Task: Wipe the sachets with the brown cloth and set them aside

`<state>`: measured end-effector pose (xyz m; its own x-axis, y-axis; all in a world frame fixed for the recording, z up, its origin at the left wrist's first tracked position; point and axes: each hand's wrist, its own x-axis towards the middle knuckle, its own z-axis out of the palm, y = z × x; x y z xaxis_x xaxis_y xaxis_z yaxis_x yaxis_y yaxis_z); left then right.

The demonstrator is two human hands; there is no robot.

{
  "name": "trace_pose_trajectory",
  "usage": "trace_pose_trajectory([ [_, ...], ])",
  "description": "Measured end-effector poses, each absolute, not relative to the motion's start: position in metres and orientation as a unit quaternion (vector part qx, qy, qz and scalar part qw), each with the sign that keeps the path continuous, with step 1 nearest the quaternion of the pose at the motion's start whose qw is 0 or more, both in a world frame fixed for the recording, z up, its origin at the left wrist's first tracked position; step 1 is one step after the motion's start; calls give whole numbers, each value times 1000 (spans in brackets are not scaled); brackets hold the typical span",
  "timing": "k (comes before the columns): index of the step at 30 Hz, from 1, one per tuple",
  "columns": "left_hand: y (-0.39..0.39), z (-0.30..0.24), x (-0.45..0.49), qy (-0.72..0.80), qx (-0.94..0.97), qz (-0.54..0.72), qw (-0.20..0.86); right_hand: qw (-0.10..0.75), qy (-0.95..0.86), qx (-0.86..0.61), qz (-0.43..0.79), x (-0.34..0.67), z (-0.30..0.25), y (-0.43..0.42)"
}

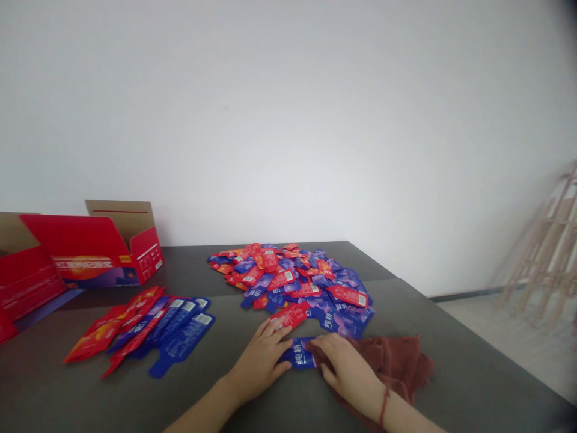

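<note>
A small blue spouted pouch (301, 353) with white lettering lies flat on the dark table in front of me. My left hand (262, 359) grips its left end, thumb at the near edge and fingers at the far side. Against the pouch's right end, my right hand (345, 367) presses a bunched brown cloth (396, 361), closed on it; part of the cloth is hidden beneath that hand. Just beyond my left fingers rests a red pouch (291, 316), at the near edge of a large heap of red and blue pouches (288, 282).
To the left, a row of overlapping red and blue pouches (153, 328) lies on the table (216, 391). Behind it stand open red cardboard boxes (97, 249) with raised flaps. A white wall (288, 132) backs the table. Wooden racks (547, 252) stand on the floor at right.
</note>
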<state>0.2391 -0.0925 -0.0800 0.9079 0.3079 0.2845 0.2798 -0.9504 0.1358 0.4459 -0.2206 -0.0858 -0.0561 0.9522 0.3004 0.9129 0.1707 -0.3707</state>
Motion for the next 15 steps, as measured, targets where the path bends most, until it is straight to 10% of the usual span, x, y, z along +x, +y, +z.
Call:
trace_pose_trajectory([
  [15, -93, -81, 238, 158, 976, 144, 44, 176, -796, -579, -1, 423, -86, -213],
])
